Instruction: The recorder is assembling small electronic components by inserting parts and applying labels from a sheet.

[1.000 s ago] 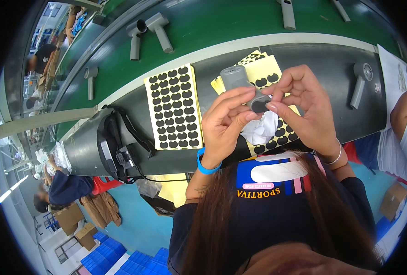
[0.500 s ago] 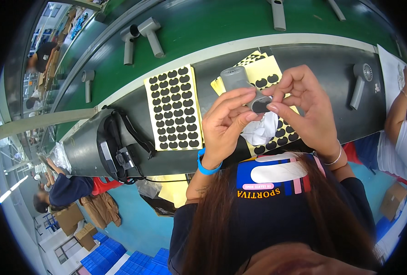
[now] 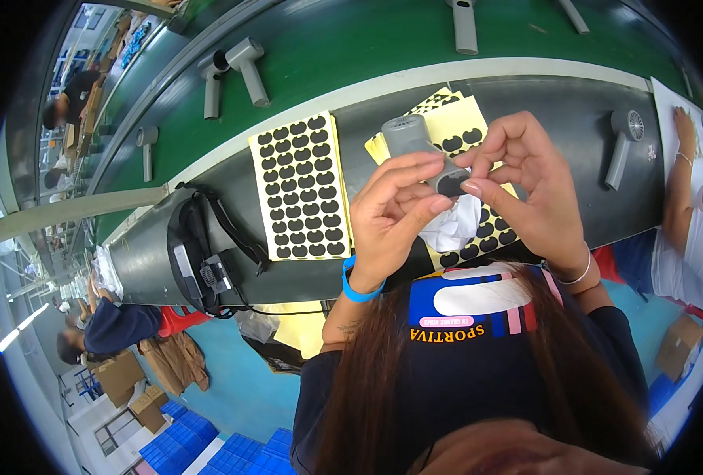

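Observation:
A grey handheld fan [image 3: 405, 136] is tilted in front of me, its round grilled head pointing away and its handle toward me. The fingers and thumb of my left hand [image 3: 391, 206] are closed round the handle. My right hand [image 3: 525, 182] has its thumb and fingertips pressed against the handle's near end, where a dark oval face [image 3: 451, 184] shows. Beneath my hands lie yellow sheets of black stickers [image 3: 466, 141] and a crumpled white paper [image 3: 456, 226]. Left of them is a stack of sticker sheets [image 3: 304, 190] with rows of black rounded stickers.
Beyond the dark worktable [image 3: 541, 103] runs a green belt [image 3: 351, 47] carrying several grey fans [image 3: 247, 67]. Another fan [image 3: 622, 150] lies on the table at right, near a co-worker's arm [image 3: 680, 166]. A black strap with a device and cable [image 3: 197, 253] lies at left.
The fans on the green belt have shifted to the left. The co-worker's arm at right has reached farther up the table. My hands and the fan they hold have barely moved.

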Motion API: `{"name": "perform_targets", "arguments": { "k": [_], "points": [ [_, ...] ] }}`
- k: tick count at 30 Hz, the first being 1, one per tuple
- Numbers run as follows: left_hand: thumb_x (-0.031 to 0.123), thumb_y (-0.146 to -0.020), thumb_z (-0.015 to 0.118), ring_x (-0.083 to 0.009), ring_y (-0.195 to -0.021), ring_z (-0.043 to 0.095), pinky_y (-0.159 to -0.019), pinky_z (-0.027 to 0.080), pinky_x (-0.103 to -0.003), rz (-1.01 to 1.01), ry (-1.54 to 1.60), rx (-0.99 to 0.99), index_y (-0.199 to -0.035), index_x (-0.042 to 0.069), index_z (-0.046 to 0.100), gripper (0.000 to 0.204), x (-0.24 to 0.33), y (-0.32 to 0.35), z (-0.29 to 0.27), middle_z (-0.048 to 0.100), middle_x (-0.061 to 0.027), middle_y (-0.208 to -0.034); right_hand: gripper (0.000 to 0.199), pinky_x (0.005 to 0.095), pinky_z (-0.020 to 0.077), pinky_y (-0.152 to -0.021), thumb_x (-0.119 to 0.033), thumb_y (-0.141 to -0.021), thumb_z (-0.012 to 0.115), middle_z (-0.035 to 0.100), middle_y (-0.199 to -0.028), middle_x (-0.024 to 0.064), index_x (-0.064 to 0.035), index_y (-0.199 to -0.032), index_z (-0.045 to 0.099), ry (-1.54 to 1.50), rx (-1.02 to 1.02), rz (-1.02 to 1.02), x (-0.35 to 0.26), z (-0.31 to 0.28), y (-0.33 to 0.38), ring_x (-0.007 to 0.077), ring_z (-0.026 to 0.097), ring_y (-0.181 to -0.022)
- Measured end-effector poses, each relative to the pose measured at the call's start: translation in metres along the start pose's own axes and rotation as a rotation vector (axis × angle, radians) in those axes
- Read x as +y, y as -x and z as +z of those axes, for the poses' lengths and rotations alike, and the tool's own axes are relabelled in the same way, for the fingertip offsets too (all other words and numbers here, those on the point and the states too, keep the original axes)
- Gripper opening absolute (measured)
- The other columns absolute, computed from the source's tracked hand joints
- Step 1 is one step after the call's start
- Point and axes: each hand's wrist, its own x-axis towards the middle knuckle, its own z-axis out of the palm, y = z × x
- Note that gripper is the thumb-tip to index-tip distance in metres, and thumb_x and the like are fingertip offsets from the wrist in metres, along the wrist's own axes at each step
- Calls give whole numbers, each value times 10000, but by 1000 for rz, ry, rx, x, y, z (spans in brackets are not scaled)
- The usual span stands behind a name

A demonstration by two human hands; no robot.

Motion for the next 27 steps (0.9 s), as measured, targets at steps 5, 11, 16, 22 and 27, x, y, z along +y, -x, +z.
{"name": "perform_targets", "arguments": {
  "k": [5, 11, 16, 22, 27],
  "points": [
    [-109, -824, 609, -201, -916, 650, -810, 575, -307, -32, 26, 46, -1092, -105, 571, 271, 5, -2, 7, 525, -189, -1184, 319, 244, 508, -764, 73, -791, 645, 571, -857, 53, -36, -1016, 446, 27, 4, -24, 0, 0, 1, 158, 618, -967],
    [-63, -850, 588, -219, -855, 665, -714, 604, -309, -19, -99, 107, -1061, -95, 581, 214, 9, -2, 12, 549, -204, -1154, 291, 258, 472, -790, 53, -810, 627, 584, -842, 43, -33, -1028, 455, 100, 5, -97, 3, 1, 3, 148, 614, -919],
    [-64, -848, 589, -206, -833, 667, -711, 605, -304, -27, -113, 114, -1043, -87, 592, 196, 9, -2, 12, 555, -197, -1142, 306, 248, 387, -676, 24, -775, 641, 614, -809, 40, -43, -1019, 469, 401, 106, -225, 0, 4, 3, 111, 565, -774],
    [-65, -845, 595, -210, -851, 664, -706, 609, -304, -31, -105, 104, -1037, -95, 588, 194, 9, -3, 14, 558, -192, -1128, 337, 249, 380, -672, 12, -752, 657, 614, -778, 28, -53, -1024, 469, 506, 127, -281, 2, 2, 3, 114, 559, -751],
    [-85, -838, 593, -193, -859, 662, -729, 601, -287, -36, -105, 88, -1035, -96, 586, 198, 8, 0, 11, 556, -180, -1128, 371, 271, 403, -691, -6, -734, 680, 614, -878, 45, -59, -1045, 484, 657, 102, -283, -7, 1, 4, 130, 571, -763]
  ]
}}
